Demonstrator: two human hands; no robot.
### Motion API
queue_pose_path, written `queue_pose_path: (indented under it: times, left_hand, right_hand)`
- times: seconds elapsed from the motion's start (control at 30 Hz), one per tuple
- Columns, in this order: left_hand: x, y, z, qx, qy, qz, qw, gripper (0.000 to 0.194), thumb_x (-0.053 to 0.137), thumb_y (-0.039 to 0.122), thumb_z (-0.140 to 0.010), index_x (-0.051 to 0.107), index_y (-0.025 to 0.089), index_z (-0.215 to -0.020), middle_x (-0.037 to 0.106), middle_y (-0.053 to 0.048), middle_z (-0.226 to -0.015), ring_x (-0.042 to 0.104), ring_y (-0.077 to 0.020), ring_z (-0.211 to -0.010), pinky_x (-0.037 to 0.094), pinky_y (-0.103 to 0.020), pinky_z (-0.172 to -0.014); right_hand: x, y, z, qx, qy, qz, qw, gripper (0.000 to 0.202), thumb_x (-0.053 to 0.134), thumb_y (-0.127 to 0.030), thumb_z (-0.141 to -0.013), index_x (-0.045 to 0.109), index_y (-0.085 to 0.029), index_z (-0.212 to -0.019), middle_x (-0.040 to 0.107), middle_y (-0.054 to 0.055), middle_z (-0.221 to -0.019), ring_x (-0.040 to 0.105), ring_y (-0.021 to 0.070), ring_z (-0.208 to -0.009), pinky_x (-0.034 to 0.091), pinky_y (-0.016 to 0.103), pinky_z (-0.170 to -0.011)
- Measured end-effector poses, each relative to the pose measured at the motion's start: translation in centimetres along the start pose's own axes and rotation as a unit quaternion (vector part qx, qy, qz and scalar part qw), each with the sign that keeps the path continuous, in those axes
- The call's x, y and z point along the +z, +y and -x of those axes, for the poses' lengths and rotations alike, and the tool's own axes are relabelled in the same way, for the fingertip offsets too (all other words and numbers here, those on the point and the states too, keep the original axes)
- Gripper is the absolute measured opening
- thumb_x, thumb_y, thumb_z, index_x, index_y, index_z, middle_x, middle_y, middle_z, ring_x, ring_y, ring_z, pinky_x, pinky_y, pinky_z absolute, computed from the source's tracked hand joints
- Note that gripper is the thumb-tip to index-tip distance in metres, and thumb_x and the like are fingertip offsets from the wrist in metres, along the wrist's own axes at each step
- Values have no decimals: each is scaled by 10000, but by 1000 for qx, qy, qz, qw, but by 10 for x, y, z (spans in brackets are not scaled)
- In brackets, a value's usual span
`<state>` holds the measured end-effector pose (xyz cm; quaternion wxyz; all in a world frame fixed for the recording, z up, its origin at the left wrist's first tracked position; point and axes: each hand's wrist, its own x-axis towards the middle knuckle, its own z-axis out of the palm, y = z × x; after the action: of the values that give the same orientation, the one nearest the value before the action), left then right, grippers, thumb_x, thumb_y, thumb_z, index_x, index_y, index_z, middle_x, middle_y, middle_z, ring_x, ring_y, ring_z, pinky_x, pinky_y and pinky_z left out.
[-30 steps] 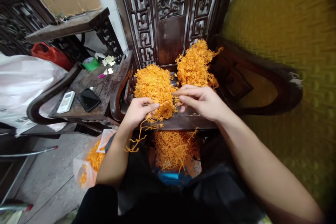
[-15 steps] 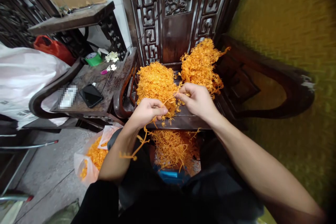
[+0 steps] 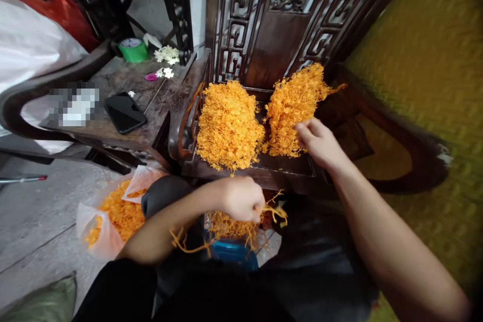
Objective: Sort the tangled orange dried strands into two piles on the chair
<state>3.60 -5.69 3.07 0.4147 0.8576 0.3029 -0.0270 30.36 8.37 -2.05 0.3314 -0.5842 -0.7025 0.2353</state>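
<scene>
My left hand [image 3: 245,198] is closed in a fist around thin orange stems [image 3: 279,213]. They stick out on its right side, and more trail below the forearm. At the right edge of the right-hand heap of orange sprigs [image 3: 292,110], my right hand [image 3: 319,141] has its fingers pinched together; what is between them is hidden. A broader heap of small orange florets [image 3: 230,128] lies to the left on the dark wooden seat [image 3: 290,165]. Below the seat's front edge, a tangle of bare orange stems [image 3: 226,226] sits above a blue container [image 3: 236,255].
A side table [image 3: 113,78] on the left holds a black phone [image 3: 124,113], green tape [image 3: 134,51] and white blossoms [image 3: 166,54]. A plastic bag of orange bits [image 3: 121,209] stands on the floor. The chair's carved back [image 3: 277,45] rises behind the heaps.
My hands have parted. The left moved down and right over the stem tangle, carrying stems; the right moved right to the right-hand heap. The view has shifted.
</scene>
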Motion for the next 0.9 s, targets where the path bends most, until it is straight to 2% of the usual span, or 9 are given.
queue_pose_path:
  times: [0.1,0.2,0.3,0.43,0.53,0.6,0.67,0.77,0.9]
  left_hand:
    - [34,-2,-41,-22,-64,-153,986,210,625,127,-844,816,93,-924,782,-163,-865,702,-225,-718,526,-311,-608]
    - [61,-5,-68,-56,-113,-174,977,270,621,92,-847,805,73,-1044,789,-207,-991,753,-292,-863,607,-372,-695]
    - [75,-8,-81,-50,-113,-163,979,280,586,68,-877,809,74,-1046,790,-219,-1027,766,-325,-938,633,-407,-742]
    - [84,-10,-91,-59,-99,-135,984,280,601,49,-869,812,85,-1050,793,-217,-1026,768,-355,-988,638,-443,-785]
    - [92,-12,-97,-66,-98,-128,985,297,603,33,-866,805,79,-1077,782,-237,-1083,762,-374,-1024,634,-457,-792]
    - [99,-14,-101,-66,-98,-129,985,312,587,20,-873,799,72,-1095,775,-249,-1102,757,-380,-1042,628,-464,-797]
    - [109,-17,-105,-61,-98,-134,984,332,551,7,-892,790,61,-1116,768,-257,-1119,752,-378,-1061,620,-472,-803]
    - [123,-20,-110,-54,-108,-144,982,334,538,4,-905,791,70,-1114,765,-248,-1141,748,-372,-1077,615,-482,-816]
    - [134,-17,-119,-64,-131,-160,976,290,624,36,-876,802,95,-1098,765,-230,-1168,741,-389,-1091,619,-529,-842]
  right_hand:
    - [35,-12,-19,36,-107,-134,984,411,686,-607,-867,603,-205,-858,504,-19,-636,433,117,-554,355,258,-525]
    - [67,-21,-47,93,-84,-218,968,350,704,-533,-848,631,-197,-912,496,-13,-684,419,110,-574,388,252,-547]
    - [91,-22,-75,144,-62,-219,963,338,619,-469,-878,636,-199,-1082,604,43,-846,540,142,-682,491,271,-631]
    - [101,-20,-99,184,-138,-201,952,606,468,-566,-932,564,-150,-1363,703,176,-1103,694,244,-954,578,385,-837]
    - [90,-13,-108,156,-215,-180,947,875,192,-693,-969,307,-92,-1594,658,254,-1319,700,291,-1138,565,453,-940]
    - [79,-1,-107,76,-224,-77,969,857,77,-645,-1000,161,-91,-1649,567,253,-1475,670,279,-1236,548,450,-990]
    - [70,15,-97,-27,-207,124,970,754,71,-542,-1046,187,-110,-1653,528,228,-1532,644,271,-1283,527,443,-1034]
    - [62,47,-67,-113,-216,344,907,638,330,-488,-1043,458,-123,-1550,567,204,-1504,571,310,-1361,422,471,-1159]
    - [44,92,-31,-128,-241,428,861,518,640,-356,-909,645,-178,-1395,469,166,-1605,338,368,-1526,177,568,-1267]
